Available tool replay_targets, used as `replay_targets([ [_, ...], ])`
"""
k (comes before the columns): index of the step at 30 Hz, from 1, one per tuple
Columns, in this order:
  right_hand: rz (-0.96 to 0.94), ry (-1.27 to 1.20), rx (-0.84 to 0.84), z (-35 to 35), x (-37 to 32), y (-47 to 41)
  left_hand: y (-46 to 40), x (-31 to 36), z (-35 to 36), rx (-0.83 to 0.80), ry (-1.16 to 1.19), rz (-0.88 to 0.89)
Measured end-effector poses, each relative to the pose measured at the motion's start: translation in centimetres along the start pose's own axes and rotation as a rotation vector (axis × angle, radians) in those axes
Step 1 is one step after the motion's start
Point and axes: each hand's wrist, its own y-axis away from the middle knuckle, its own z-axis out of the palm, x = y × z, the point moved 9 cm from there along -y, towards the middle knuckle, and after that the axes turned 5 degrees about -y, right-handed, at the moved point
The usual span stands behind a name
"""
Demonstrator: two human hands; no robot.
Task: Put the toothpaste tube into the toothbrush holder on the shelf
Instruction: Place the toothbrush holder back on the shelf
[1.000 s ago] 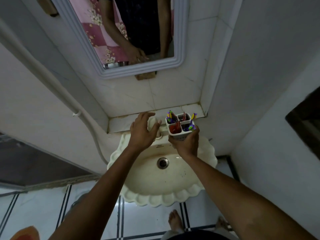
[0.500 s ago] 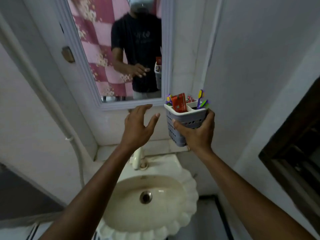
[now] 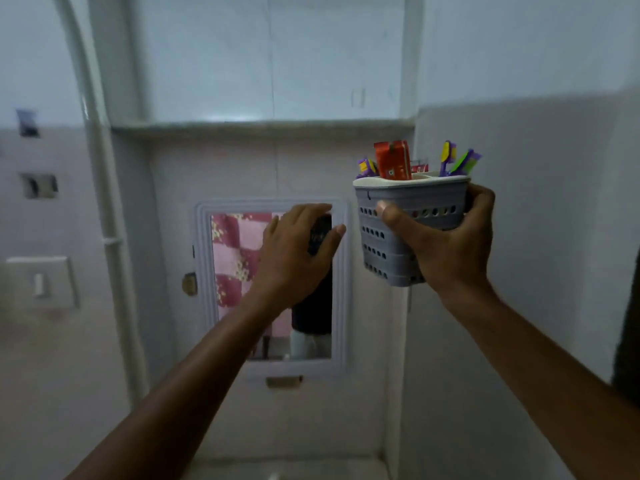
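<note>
My right hand (image 3: pixel 446 237) grips a grey perforated toothbrush holder (image 3: pixel 388 251) with a white rim, held up in the air at the right of centre. A red toothpaste tube (image 3: pixel 393 161) stands upright in it, alongside purple and green toothbrushes (image 3: pixel 457 162). My left hand (image 3: pixel 294 251) hovers to the left of the holder, in front of the mirror, fingers apart and holding nothing. A grey stone shelf (image 3: pixel 263 125) runs across the wall recess above both hands.
A white-framed mirror (image 3: pixel 341 292) hangs on the tiled wall below the shelf and reflects a person and a pink checked cloth. A white pipe (image 3: pixel 104 188) runs down the left wall. A switch plate (image 3: pixel 41 284) sits at far left. A side wall is close on the right.
The view has tilted upward from the sink to the shelf. My right hand has raised the holder from the sink's edge to well above it. My left hand rose alongside it, still holding nothing.
</note>
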Motion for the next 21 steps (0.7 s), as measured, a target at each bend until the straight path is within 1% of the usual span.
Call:
replay_targets([
  [3, -0.042, -0.017, 0.024, 0.9, -3.1, -3.0, -3.4, 1.1, -2.1, 0.051, -0.002, 0.027],
  [8, -0.076, -0.039, 0.046, 2.8, -6.6, -7.3, -9.7, 1.3, -5.1, 0.2, -0.005, 0.056],
  [11, -0.096, -0.021, 0.058, 3.7, -8.2, -9.2, -13.2, 0.9, -6.1, 0.265, -0.103, 0.079],
  [13, -0.107, -0.015, 0.076, 4.2, -8.8, -10.3, -15.7, 0.0, -6.4, 0.279, -0.169, 0.072],
  [16, -0.117, 0.004, 0.104, 4.8, -9.2, -11.3, -18.9, -2.3, -5.8, 0.225, -0.195, 0.003],
  [19, -0.118, 0.025, 0.126, 5.6, -8.8, -11.5, -20.1, -5.7, -3.5, 0.088, -0.197, -0.084],
  [21, -0.121, 0.043, 0.132, 6.1, -8.3, -11.2, -19.9, -7.3, -2.2, 0.046, -0.244, -0.08],
])
